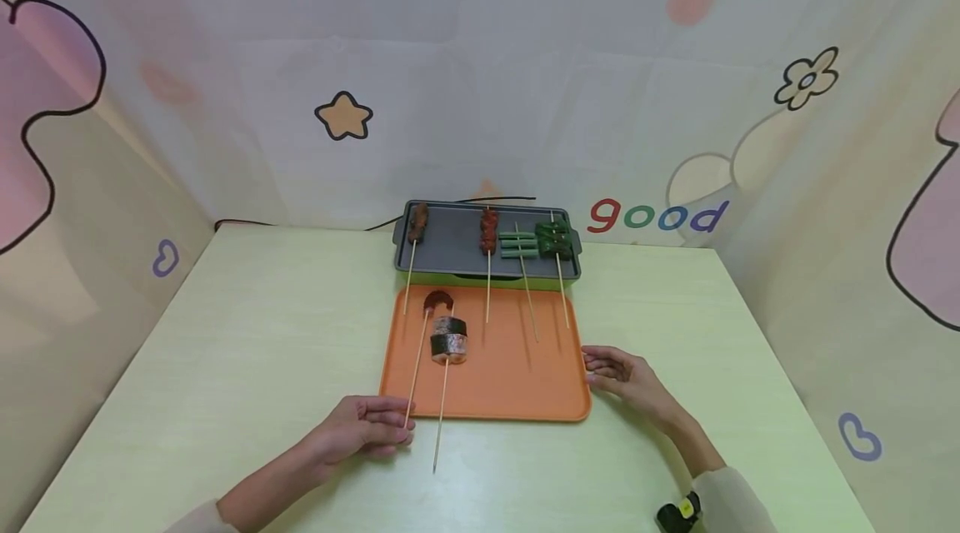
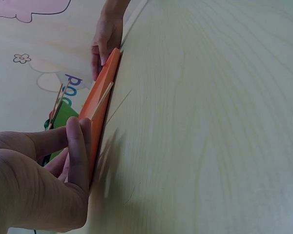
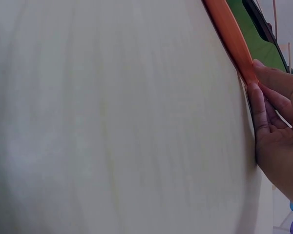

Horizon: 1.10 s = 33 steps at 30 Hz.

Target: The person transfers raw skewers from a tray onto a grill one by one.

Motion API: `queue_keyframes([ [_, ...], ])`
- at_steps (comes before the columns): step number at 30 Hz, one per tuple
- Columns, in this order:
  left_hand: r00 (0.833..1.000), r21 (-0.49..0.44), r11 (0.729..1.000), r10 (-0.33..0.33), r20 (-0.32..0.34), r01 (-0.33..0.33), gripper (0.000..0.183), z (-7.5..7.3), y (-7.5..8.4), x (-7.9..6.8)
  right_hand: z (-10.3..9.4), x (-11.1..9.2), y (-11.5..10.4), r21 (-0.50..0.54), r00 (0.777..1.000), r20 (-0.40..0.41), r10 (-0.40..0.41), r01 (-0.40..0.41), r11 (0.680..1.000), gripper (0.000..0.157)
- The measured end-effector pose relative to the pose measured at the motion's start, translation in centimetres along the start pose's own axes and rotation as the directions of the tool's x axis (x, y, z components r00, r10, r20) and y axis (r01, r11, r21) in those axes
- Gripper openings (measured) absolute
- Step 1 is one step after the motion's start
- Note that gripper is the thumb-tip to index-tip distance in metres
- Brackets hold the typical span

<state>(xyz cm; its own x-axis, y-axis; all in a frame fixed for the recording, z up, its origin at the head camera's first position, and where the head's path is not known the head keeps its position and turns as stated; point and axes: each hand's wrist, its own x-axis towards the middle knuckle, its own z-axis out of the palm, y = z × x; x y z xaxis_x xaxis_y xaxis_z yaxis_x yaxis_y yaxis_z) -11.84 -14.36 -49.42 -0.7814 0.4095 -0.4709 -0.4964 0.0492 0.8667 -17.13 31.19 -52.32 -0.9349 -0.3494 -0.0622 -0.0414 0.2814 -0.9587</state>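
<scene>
My left hand (image 1: 375, 429) is at the near left corner of the orange tray (image 1: 517, 391), pinching the lower end of a skewer (image 1: 417, 362) tipped with a curved reddish-brown piece. Beside it lies a seaweed roll skewer (image 1: 448, 346), its stick reaching past the tray's near edge. In the left wrist view the fingertips (image 2: 74, 127) are right at the tray's edge, and the pinched stick is hidden. At the tray's right rim, my right hand (image 1: 626, 379) grips the edge between thumb and fingers, also seen in the right wrist view (image 3: 273, 107).
Behind the tray stands a grill (image 1: 450, 254) with a dark top and green base. On it lie a brown meat skewer (image 1: 417, 225), a red one (image 1: 489, 233), a green bean-like one (image 1: 519, 245) and a leafy green one (image 1: 553, 240). Their sticks overhang the tray.
</scene>
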Motion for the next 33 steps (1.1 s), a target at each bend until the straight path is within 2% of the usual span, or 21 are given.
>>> queue_keyframes([
  [10,0.999,-0.008,1.0,0.022,0.042,-0.022,0.055,-0.2,-0.1,-0.5,0.0,-0.1,-0.2,0.002,1.0,-0.001,-0.03,0.03,1.0,0.052],
  [17,0.996,0.043,0.996,0.07,0.051,-0.072,0.052,0.0,0.7,-0.4,0.0,0.0,0.0,0.008,1.0,-0.004,-0.02,0.021,1.0,0.053],
  [23,0.994,0.05,0.993,0.105,0.037,-0.107,0.053,0.8,2.9,0.3,0.1,0.0,-0.1,0.002,1.0,-0.003,-0.008,0.008,1.0,0.054],
  [28,0.993,0.039,0.993,0.113,0.025,-0.113,0.049,1.3,5.6,0.8,0.1,-0.1,-0.2,0.0,1.0,-0.01,0.02,-0.02,1.0,0.055],
  [33,0.994,-0.003,0.994,0.108,-0.014,-0.108,0.049,1.0,8.3,2.0,0.1,0.0,-0.1,-0.004,1.0,-0.01,0.025,-0.025,1.0,0.055],
])
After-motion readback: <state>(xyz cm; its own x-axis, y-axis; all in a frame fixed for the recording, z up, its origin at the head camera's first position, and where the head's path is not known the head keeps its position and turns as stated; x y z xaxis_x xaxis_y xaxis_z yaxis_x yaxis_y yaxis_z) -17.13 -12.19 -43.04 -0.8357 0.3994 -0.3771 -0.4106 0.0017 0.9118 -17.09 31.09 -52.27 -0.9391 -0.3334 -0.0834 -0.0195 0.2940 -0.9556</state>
